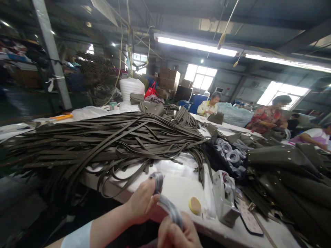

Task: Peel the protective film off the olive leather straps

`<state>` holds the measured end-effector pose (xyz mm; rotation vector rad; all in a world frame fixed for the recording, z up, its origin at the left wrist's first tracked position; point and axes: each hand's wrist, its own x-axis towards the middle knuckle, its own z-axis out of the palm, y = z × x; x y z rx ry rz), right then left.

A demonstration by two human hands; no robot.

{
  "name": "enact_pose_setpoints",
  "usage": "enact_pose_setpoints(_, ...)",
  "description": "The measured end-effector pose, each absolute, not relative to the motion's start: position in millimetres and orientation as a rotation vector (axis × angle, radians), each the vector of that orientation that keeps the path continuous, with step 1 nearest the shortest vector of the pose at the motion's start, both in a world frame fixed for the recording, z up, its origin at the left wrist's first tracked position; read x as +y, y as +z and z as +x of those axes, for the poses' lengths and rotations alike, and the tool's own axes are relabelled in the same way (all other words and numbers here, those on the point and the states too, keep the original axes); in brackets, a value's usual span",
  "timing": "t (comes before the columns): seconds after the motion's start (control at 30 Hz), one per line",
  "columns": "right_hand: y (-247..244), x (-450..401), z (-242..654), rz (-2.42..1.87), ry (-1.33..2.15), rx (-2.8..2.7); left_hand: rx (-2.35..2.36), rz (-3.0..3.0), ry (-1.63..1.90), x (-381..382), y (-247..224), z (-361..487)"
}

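Tabletop (184, 189) is white and loaded left and right. Biggest load: dark strap pile (121, 134), laid mostly lengthwise, probably to limit tangles. Loops hang over the near edge beyond my left forearm, so I'd call that a snag risk. Heap of dark pieces (279, 158) blocks reach to the right. Past it, a person in a floral top (267, 117) is at work.

Grey coils (234, 156) sit between pile and heap, looks like a grab spot. Grey-white device (224, 203) stands near the edge, right of my hands; can't tell what it is.

Left hand (143, 199): fingers curled round a grey coil (157, 182), thumb at the upper end of a grey strip (169, 206). Right hand (178, 230) pinches the strip's lower end, so it's likely steadied from both ends. Blur hides whether coil and strip join. Both are just off the near edge. Yellow-rimmed pad (194, 205) lies just beyond.
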<state>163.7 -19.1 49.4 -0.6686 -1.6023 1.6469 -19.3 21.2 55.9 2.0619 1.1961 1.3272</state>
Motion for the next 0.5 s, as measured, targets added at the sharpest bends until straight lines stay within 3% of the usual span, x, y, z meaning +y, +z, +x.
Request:
enact_pose_setpoints(0.1, 65, 16, 189, -0.967, 1.360, -1.586, 1.162, 2.164, 0.976, 13, 58, -17)
enact_pose_setpoints(0.2, 68, 34, 196, -1.157, 0.804, -1.684, 1.151, 1.953, 0.910, 9, 69, -16)
enact_pose_setpoints(0.27, 60, 33, 190, -1.099, 0.640, -1.767, 1.057, 1.687, 0.876, 6, 75, -13)
enact_pose_setpoints(0.37, 38, 24, 167, -1.024, 0.775, -1.849, 0.809, 1.232, 0.861, 2, 82, -6)
enact_pose_setpoints(0.5, 19, 8, 129, -1.092, 1.208, -1.873, 0.708, 0.962, 1.209, 7, 85, -2)
